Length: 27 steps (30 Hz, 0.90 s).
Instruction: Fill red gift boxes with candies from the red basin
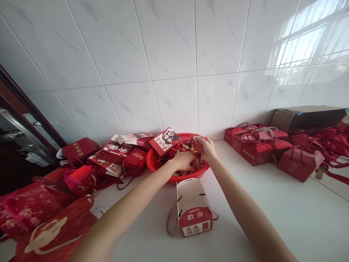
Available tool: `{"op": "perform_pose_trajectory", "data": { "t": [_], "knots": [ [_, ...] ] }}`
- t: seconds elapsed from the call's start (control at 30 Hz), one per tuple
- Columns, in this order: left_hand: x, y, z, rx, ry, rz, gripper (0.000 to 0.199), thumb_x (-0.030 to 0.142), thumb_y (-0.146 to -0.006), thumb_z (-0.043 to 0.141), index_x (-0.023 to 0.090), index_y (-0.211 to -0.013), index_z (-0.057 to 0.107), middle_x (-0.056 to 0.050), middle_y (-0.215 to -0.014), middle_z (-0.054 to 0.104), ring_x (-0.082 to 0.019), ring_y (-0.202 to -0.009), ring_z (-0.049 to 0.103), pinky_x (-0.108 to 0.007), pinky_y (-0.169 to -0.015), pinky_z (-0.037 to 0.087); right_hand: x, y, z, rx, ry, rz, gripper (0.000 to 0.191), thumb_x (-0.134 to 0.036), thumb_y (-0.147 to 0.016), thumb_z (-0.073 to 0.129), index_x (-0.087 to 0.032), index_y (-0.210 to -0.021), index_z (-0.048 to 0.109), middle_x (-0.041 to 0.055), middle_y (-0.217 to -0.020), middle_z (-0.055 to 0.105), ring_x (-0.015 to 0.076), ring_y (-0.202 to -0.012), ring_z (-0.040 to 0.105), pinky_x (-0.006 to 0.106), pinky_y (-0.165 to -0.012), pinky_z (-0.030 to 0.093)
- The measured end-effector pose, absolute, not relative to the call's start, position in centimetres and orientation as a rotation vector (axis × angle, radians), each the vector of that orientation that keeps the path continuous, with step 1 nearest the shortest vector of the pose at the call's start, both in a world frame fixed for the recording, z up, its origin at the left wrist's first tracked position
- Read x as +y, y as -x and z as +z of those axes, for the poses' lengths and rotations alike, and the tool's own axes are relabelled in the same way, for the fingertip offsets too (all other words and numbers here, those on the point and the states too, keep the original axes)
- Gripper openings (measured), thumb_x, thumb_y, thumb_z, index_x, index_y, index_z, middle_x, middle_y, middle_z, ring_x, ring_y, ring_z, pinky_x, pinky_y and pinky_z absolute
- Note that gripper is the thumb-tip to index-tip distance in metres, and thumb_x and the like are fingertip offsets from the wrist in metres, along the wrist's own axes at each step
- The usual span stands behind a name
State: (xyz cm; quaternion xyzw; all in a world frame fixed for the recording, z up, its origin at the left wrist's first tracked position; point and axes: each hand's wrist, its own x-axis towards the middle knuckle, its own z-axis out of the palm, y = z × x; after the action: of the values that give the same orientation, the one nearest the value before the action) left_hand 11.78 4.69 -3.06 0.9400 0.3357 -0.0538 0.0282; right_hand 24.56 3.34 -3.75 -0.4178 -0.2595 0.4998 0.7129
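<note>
A red plastic basket (151, 164) stands against the tiled wall, filled with small red wrapped packets (186, 146). Reaching in among the packets is my left hand (185, 161), its fingers curled down; what they hold, if anything, is hidden. At the basket's right side my right hand (207, 148) pinches a small red packet (199, 143). In front of the basket an open red and white gift box (195, 218) stands on the white surface, its rope handles hanging at both sides. A red box with printed figures (165, 141) rests tilted on the basket's back left rim.
Red gift boxes and bags (109, 154) crowd the left side. More red boxes (253, 145) stand at the right, beside a brown cardboard box (286, 118) and a heap of dark red ribbons (324, 142). A door handle (19, 125) is at the far left.
</note>
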Motion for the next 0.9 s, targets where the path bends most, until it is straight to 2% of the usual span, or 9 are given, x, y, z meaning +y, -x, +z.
{"op": "perform_pose_trajectory", "data": {
  "t": [0.17, 0.37, 0.57, 0.7, 0.77, 0.83, 0.9],
  "knots": [
    [6.4, -8.5, -2.0, 1.344, -2.77, 0.069, 0.007, 0.025, -0.077, 0.066, 0.021, -0.079, 0.071, -0.004, -0.078, 0.072, -0.023, -0.078, 0.067, -0.029, -0.066, 0.044, 3.4, -24.6, -3.7, -0.57, 0.928, 1.095, 0.014, -0.025, -0.068, 0.072, -0.021, -0.069, 0.059, -0.0041, -0.06, 0.065, 0.0134, -0.057, 0.064, 0.023, -0.051, 0.055],
    [8.2, -3.7, -1.6, 1.74, -2.578, 0.177, 0.014, 0.033, -0.078, 0.064, 0.021, -0.073, 0.069, -0.006, -0.083, 0.072, -0.026, -0.085, 0.068, -0.029, -0.066, 0.043, 3.2, -24.5, -3.6, -0.564, 0.966, 1.112, 0.015, -0.026, -0.069, 0.073, -0.021, -0.071, 0.059, -0.0034, -0.063, 0.067, 0.0142, -0.059, 0.066, 0.023, -0.05, 0.055],
    [8.8, -1.8, -1.5, 1.829, -2.428, 0.217, 0.011, 0.03, -0.074, 0.067, 0.021, -0.07, 0.064, -0.005, -0.074, 0.068, -0.025, -0.075, 0.066, -0.029, -0.063, 0.044, 3.2, -24.4, -3.7, -0.581, 0.939, 1.099, 0.014, -0.025, -0.069, 0.072, -0.021, -0.069, 0.059, -0.0032, -0.062, 0.067, 0.0142, -0.057, 0.065, 0.023, -0.048, 0.054],
    [8.5, -1.8, -1.0, 1.9, -2.406, 0.205, 0.028, 0.036, -0.08, 0.066, 0.021, -0.058, 0.057, -0.004, -0.065, 0.064, -0.026, -0.073, 0.065, -0.03, -0.058, 0.041, 3.5, -24.5, -3.9, -0.593, 0.958, 1.1, 0.016, -0.027, -0.068, 0.073, -0.021, -0.071, 0.058, -0.0037, -0.062, 0.066, 0.0143, -0.058, 0.066, 0.023, -0.049, 0.054],
    [8.1, -2.2, -0.7, 1.947, -2.436, 0.258, 0.027, 0.037, -0.083, 0.064, 0.02, -0.063, 0.061, -0.005, -0.073, 0.068, -0.026, -0.079, 0.066, -0.03, -0.061, 0.043, 3.5, -24.5, -3.9, -0.592, 0.958, 1.096, 0.017, -0.027, -0.067, 0.074, -0.021, -0.071, 0.058, -0.0038, -0.062, 0.066, 0.0142, -0.058, 0.065, 0.022, -0.049, 0.054],
    [7.4, -2.8, -0.6, 1.921, -2.511, 0.373, 0.016, 0.032, -0.085, 0.062, 0.02, -0.079, 0.069, -0.006, -0.087, 0.071, -0.025, -0.087, 0.067, -0.03, -0.069, 0.047, 3.5, -24.4, -3.8, -0.581, 0.951, 1.092, 0.017, -0.026, -0.067, 0.073, -0.021, -0.07, 0.057, -0.004, -0.061, 0.066, 0.0137, -0.057, 0.065, 0.022, -0.048, 0.054],
    [6.7, -3.9, -0.8, 1.761, -2.633, 0.457, 0.019, 0.026, -0.086, 0.061, 0.019, -0.098, 0.072, -0.008, -0.1, 0.071, -0.024, -0.092, 0.067, -0.03, -0.078, 0.05, 3.4, -24.3, -3.7, -0.568, 0.948, 1.091, 0.016, -0.024, -0.068, 0.072, -0.021, -0.069, 0.057, -0.0043, -0.06, 0.065, 0.0132, -0.056, 0.064, 0.022, -0.047, 0.053]
  ]
}}
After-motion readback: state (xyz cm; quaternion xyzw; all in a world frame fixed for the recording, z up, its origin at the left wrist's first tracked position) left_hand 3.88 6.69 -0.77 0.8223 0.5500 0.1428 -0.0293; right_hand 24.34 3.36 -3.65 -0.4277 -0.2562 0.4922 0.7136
